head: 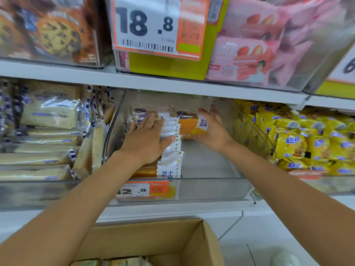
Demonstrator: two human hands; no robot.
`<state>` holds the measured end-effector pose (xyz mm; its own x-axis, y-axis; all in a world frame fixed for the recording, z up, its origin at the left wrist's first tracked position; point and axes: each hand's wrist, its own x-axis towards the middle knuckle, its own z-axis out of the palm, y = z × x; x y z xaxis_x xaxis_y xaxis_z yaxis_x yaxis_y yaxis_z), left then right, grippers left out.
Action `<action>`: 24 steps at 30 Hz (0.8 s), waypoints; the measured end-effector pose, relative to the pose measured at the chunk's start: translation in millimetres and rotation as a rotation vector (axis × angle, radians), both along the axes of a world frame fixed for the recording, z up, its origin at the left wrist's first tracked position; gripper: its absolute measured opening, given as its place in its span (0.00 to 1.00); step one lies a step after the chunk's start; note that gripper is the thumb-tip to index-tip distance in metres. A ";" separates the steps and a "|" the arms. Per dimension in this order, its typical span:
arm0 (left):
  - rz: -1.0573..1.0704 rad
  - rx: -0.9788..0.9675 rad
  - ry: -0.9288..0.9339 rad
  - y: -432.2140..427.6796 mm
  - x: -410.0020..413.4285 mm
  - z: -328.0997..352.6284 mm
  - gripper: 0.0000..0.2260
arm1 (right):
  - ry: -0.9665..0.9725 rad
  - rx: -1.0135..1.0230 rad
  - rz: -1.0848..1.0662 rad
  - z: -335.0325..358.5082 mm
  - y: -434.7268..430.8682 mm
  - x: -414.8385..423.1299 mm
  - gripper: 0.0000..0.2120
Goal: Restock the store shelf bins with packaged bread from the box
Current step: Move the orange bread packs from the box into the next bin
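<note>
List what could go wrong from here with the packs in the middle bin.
1. The left hand presses flat on the row of packs; the soft bread could get squashed.
2. The clear bin is bare to the right of that row, so packs might topple sideways once the hand lifts.
3. The right hand holds an orange pack at the back with nothing propping it; released, it may fall flat.

both bare arms reach forward; left hand (146,139) lies flat, fingers straight, while right hand (213,129) grips a bread pack (189,125).
</note>
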<state>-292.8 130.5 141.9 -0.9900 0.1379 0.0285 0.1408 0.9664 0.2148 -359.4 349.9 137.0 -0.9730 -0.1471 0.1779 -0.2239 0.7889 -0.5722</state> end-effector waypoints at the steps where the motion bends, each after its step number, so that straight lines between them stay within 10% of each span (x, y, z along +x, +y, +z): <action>1: -0.010 0.026 0.021 -1.4 4.1 4.1 0.33 | -0.002 -0.015 0.009 5.5 -4.6 12.8 0.36; 8: -0.022 -0.077 0.420 -37.1 75.5 36.7 0.23 | -0.257 -0.235 0.058 23.8 -47.0 78.0 0.32; 14: 0.039 0.105 0.225 -74.9 99.9 11.6 0.33 | -0.411 -0.449 -0.178 19.5 -87.6 66.0 0.42; 24: 0.065 0.104 0.263 -74.9 99.3 9.3 0.35 | -0.524 -0.398 0.038 18.0 -96.5 57.3 0.45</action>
<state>-193.6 55.6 151.2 -0.9535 0.0574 0.2957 0.1434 0.9499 0.2777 -302.1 253.5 154.9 -0.9411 -0.2037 -0.2698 0.1401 0.4913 -0.8597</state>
